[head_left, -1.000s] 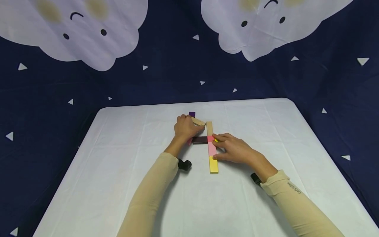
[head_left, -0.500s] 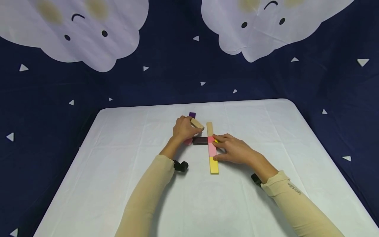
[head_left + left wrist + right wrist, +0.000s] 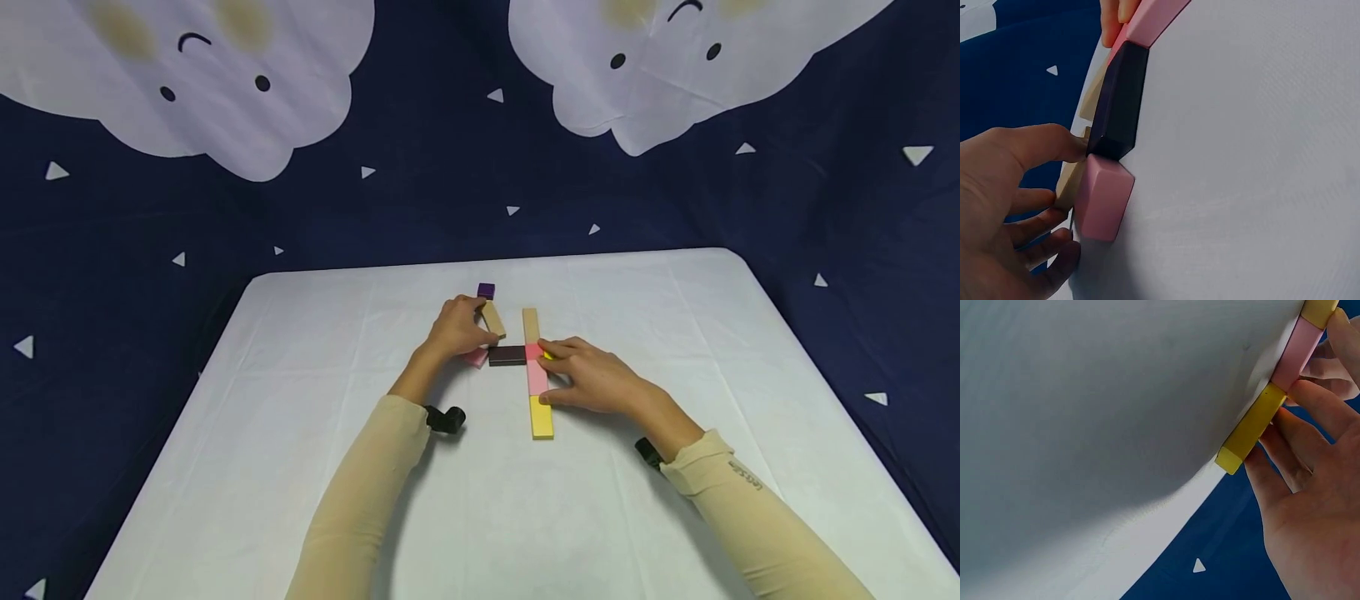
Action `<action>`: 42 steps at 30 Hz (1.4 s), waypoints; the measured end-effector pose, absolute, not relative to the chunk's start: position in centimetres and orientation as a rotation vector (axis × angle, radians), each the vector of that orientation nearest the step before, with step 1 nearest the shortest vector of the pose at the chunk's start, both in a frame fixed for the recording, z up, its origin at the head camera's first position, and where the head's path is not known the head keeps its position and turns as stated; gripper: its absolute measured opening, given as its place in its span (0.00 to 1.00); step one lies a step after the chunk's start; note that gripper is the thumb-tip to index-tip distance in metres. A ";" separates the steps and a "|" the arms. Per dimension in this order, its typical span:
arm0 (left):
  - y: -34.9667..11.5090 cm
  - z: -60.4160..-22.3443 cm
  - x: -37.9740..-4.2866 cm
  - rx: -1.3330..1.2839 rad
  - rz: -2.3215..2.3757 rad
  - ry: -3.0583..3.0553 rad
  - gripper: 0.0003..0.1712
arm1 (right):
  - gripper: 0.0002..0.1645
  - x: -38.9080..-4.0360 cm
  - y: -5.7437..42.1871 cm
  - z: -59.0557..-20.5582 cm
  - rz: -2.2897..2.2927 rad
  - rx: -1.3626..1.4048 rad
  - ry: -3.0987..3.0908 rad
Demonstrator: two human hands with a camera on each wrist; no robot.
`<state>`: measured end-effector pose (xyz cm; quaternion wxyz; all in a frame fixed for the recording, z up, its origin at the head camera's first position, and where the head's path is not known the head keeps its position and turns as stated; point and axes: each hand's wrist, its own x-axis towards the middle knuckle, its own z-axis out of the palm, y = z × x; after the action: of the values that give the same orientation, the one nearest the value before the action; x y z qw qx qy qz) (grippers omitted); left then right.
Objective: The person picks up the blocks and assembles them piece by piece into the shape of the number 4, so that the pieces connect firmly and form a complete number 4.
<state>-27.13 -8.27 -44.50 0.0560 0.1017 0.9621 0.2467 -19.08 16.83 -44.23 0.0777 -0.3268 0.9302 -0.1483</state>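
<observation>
In the head view my left hand (image 3: 454, 327) pinches a plain wooden block (image 3: 492, 319) between thumb and fingers, slanted, just above a dark brown block (image 3: 507, 356). A pink block (image 3: 476, 357) lies at the brown block's left end; the left wrist view shows their corners meeting. My right hand (image 3: 596, 377) rests against a straight column of blocks, its fingers fairly straight: a wooden block (image 3: 530, 325) at the far end, pink blocks (image 3: 537, 377), then a yellow block (image 3: 541, 418). Another yellow block (image 3: 1250, 428) lies along the right fingers, mostly hidden from the head view.
A dark purple block (image 3: 486, 291) lies just beyond the left fingertips. The white-covered table (image 3: 300, 467) spreads around the blocks. A dark blue cloth (image 3: 435, 217) with clouds and triangles hangs behind its far edge.
My left hand has drawn back toward the left and nearer to me, turning the wooden block from nearly crosswise to more lengthwise. The right hand and the column have stayed put.
</observation>
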 end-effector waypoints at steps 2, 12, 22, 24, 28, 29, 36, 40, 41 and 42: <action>-8.4 -44.5 -27.1 0.324 0.741 2.910 0.46 | 0.43 -19.0 16.8 -44.2 -0.445 -0.976 2.785; -8.6 -44.7 -27.0 0.349 0.840 2.892 0.40 | 0.43 -19.1 16.8 -44.4 -0.440 -0.982 2.794; -8.7 -44.9 -27.4 0.374 0.782 2.919 0.36 | 0.43 -19.0 16.9 -44.3 -0.451 -0.994 2.797; -8.8 -44.9 -27.5 0.387 0.779 2.914 0.35 | 0.43 -19.1 16.9 -44.3 -0.449 -0.992 2.796; -9.0 -45.0 -27.6 0.413 0.804 2.896 0.35 | 0.44 -19.1 17.0 -44.3 -0.436 -0.992 2.798; -9.0 -45.0 -27.6 0.423 0.811 2.893 0.35 | 0.44 -19.1 17.0 -44.3 -0.433 -0.992 2.797; -9.4 -44.8 -27.1 0.593 0.826 2.906 0.24 | 0.44 -19.2 17.1 -44.5 -0.442 -0.986 2.803; -9.4 -44.9 -26.7 0.629 0.721 2.939 0.22 | 0.44 -19.2 17.1 -44.6 -0.449 -0.987 2.806; -9.4 -45.0 -26.6 0.619 0.691 2.949 0.22 | 0.44 -19.2 17.1 -44.6 -0.450 -0.988 2.804; -9.4 -45.0 -26.5 0.605 0.657 2.963 0.22 | 0.44 -19.2 17.0 -44.6 -0.448 -0.989 2.803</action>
<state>-26.51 -9.39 -45.02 0.0237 0.1954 0.9572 0.2122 -19.21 17.05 -44.60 0.0678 -0.3283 0.9303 -0.1487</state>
